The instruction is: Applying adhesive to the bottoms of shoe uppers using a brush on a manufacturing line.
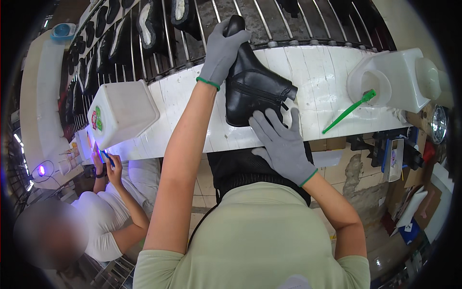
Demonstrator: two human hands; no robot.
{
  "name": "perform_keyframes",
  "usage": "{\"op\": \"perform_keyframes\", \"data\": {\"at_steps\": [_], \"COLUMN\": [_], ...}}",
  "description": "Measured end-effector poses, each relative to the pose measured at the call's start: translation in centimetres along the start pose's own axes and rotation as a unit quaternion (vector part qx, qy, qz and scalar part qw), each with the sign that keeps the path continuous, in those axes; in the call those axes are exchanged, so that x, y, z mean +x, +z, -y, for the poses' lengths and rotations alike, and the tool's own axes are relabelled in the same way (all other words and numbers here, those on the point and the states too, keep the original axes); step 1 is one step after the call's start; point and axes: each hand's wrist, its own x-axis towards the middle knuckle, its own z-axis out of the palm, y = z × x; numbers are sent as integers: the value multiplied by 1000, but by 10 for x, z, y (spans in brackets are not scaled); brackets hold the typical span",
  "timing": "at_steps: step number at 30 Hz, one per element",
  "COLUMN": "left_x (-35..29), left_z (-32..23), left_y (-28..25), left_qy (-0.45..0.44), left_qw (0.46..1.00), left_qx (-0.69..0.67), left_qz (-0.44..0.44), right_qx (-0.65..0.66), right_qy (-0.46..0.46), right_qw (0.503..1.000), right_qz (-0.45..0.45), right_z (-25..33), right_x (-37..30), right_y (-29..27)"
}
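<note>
A black leather ankle boot with a side zipper lies on its side on the white table, toe pointing away from me. My left hand, in a grey glove with a green cuff, is closed around the toe end. My right hand, gloved the same way, has its fingers spread and stretched out. Its fingertips rest at the near edge of the boot, below the zipper.
Beyond the table runs a rack of metal rods carrying several black shoe parts. A white plastic container stands at left. To the right are a white jug and a green brush. A co-worker sits at left, hands at the table.
</note>
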Motion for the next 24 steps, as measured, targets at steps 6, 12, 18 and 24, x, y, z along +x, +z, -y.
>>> {"op": "perform_keyframes", "data": {"at_steps": [6, 12, 18, 24], "left_x": [-4, -6, -4, -6], "left_z": [-6, -10, -1, -9], "left_y": [2, 1, -2, 2], "left_qy": [-2, -1, 10, -7], "left_qw": [1000, 1000, 1000, 1000], "left_qx": [18, 16, 11, 3], "left_qz": [1, 1, -6, 7], "right_qx": [-14, 2, -5, -17], "right_qy": [-8, -8, -14, -12], "right_qw": [999, 1000, 1000, 999], "right_qz": [-34, -30, -26, -41], "right_z": [2, 1, 7, 0], "right_x": [26, 19, 9, 30], "right_y": [-7, -9, -1, -5]}}
